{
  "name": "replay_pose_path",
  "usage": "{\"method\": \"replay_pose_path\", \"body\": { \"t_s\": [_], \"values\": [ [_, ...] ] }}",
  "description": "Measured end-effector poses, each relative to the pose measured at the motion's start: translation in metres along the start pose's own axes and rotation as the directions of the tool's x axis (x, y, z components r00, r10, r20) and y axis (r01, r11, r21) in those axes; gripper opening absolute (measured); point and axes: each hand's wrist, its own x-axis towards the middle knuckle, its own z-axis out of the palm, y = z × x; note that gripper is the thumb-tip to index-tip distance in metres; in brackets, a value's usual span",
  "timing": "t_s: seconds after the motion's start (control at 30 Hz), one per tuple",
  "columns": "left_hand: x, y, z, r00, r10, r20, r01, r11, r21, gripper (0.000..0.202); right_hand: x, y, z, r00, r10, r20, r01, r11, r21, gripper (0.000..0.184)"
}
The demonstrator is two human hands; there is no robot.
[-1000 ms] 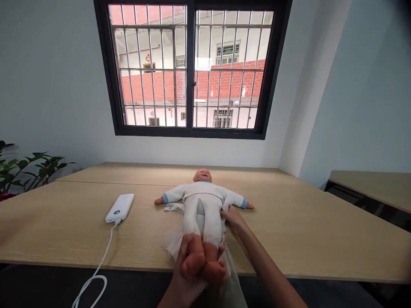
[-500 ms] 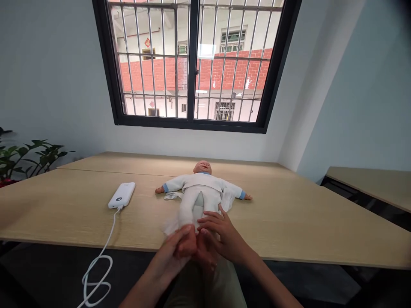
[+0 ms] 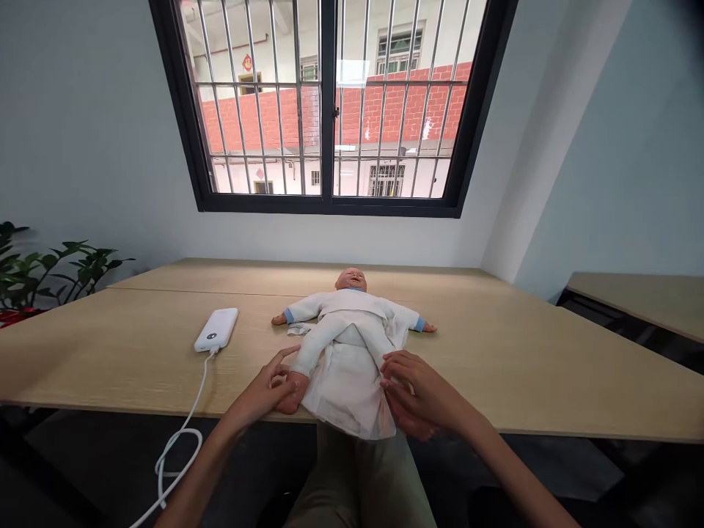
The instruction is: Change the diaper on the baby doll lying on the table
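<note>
Left hand (image 3: 258, 394), right hand (image 3: 421, 392) parted, fingers (image 3: 278, 374) spread, pressed together, doll (image 3: 346, 312) on white cloth (image 3: 346, 396)

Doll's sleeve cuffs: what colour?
Light blue cuffs on the baby doll's white top; clearest in the head view.

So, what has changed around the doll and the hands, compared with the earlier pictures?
The baby doll's legs came down from being held up, and now lie apart. The left hand let go of both feet and moved outward to one foot. The right hand moved to the other side, at the edge of the white cloth, which now covers the doll's hips. The white power bank and its cable stayed in place.
</note>
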Motion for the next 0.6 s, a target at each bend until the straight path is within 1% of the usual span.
{"method": "replay_pose_path", "body": {
  "t_s": [0.03, 0.07, 0.1, 0.13, 0.17, 0.2, 0.27, 0.33, 0.37, 0.4, 0.47, 0.53, 0.6],
  "values": [
    [0.003, -0.003, 0.001, 0.997, 0.059, -0.051, -0.054, 0.993, 0.107, 0.068, -0.001, 0.003, -0.002, 1.0, 0.012, 0.001, -0.012, 0.999, -0.031, 0.027],
    [0.006, -0.005, 0.003, 0.985, 0.143, -0.095, -0.117, 0.965, 0.236, 0.061, -0.002, 0.006, -0.003, 1.0, 0.023, 0.001, -0.023, 0.997, -0.07, 0.024],
    [0.007, -0.006, 0.005, 0.964, 0.242, -0.111, -0.186, 0.909, 0.374, 0.054, -0.003, 0.01, -0.004, 1.0, 0.03, 0.0, -0.03, 0.993, -0.118, 0.02],
    [0.008, -0.006, 0.007, 0.937, 0.339, -0.082, -0.257, 0.83, 0.494, 0.046, -0.004, 0.014, -0.002, 0.999, 0.036, -0.001, -0.036, 0.984, -0.173, 0.018],
    [0.007, -0.006, 0.01, 0.91, 0.414, -0.016, -0.328, 0.743, 0.584, 0.039, -0.005, 0.019, 0.0, 0.999, 0.04, 0.0, -0.039, 0.971, -0.235, 0.018],
    [0.005, -0.004, 0.013, 0.884, 0.462, 0.064, -0.391, 0.658, 0.644, 0.034, -0.006, 0.023, 0.004, 0.999, 0.042, -0.002, -0.04, 0.953, -0.302, 0.021],
    [0.001, 0.0, 0.019, 0.845, 0.498, 0.195, -0.47, 0.519, 0.714, 0.031, -0.008, 0.028, 0.014, 1.0, 0.025, -0.009, -0.026, 0.908, -0.418, 0.027],
    [-0.003, 0.003, 0.024, 0.83, 0.492, 0.264, -0.497, 0.435, 0.751, 0.031, -0.011, 0.027, 0.025, 0.999, -0.033, -0.02, 0.02, 0.884, -0.467, 0.03],
    [-0.004, 0.003, 0.025, 0.83, 0.476, 0.291, -0.506, 0.421, 0.753, 0.03, -0.012, 0.025, 0.031, 0.997, -0.073, -0.03, 0.051, 0.886, -0.461, 0.031],
    [-0.004, 0.003, 0.027, 0.831, 0.459, 0.315, -0.517, 0.427, 0.742, 0.03, -0.013, 0.021, 0.035, 0.993, -0.11, -0.041, 0.081, 0.895, -0.438, 0.033],
    [-0.002, 0.0, 0.028, 0.831, 0.435, 0.347, -0.539, 0.479, 0.692, 0.032, -0.013, 0.012, 0.044, 0.987, -0.158, -0.044, 0.131, 0.922, -0.365, 0.039],
    [0.003, -0.004, 0.027, 0.828, 0.449, 0.337, -0.55, 0.532, 0.644, 0.037, -0.012, 0.004, 0.049, 0.988, -0.156, -0.015, 0.145, 0.946, -0.291, 0.042],
    [0.007, -0.007, 0.026, 0.822, 0.482, 0.303, -0.555, 0.561, 0.614, 0.037, -0.01, -0.001, 0.05, 0.993, -0.113, 0.017, 0.114, 0.965, -0.238, 0.034]
  ]
}}
